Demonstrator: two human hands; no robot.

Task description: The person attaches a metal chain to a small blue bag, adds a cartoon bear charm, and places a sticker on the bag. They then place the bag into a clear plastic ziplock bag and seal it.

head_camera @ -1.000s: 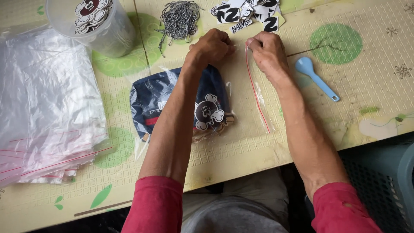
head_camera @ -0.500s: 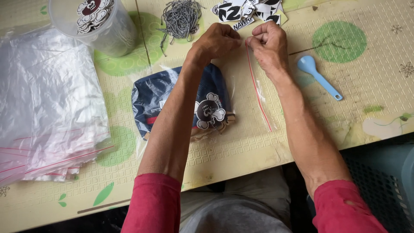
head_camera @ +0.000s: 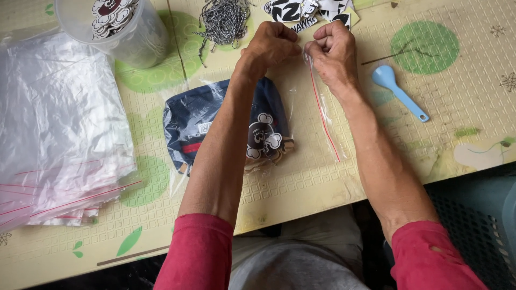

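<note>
Bag (head_camera: 301,115), clear, red-zippered, lay mid-table holding a navy garment (head_camera: 215,126). I noted its seal running from 12 to 5 o'clock. Both left hand (head_camera: 271,45) and right hand (head_camera: 334,51) pinched closed on the 12 o'clock end, equally near.

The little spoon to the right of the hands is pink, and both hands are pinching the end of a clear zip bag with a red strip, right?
Not quite: the spoon is light blue, not pink, as the head view shows. The rest holds: it lies to the right of the hands, and the left hand and right hand both pinch the end of the clear zip bag with the red strip.
</note>
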